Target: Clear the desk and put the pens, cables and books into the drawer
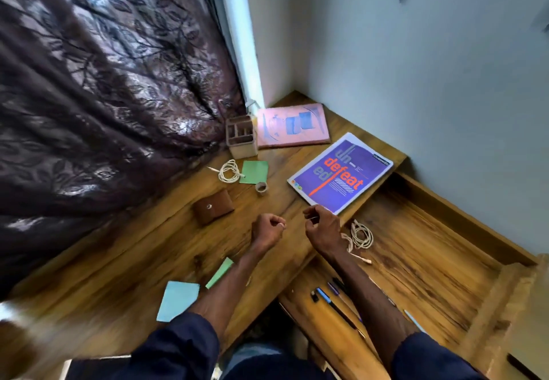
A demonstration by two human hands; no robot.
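Purple book, orange lettering, coiled white cable

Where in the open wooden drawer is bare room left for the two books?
The wooden drawer floor is bare between the coiled white cable, the dark and blue pens at its near end, and its right wall. Crowded: the left strip along the wooden desk edge, where cable and pens lie.

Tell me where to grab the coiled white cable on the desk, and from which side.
Probably pinch the cable across its bunched loops from above, on the near side: it lies flat, and the wooden box crowds the far side.
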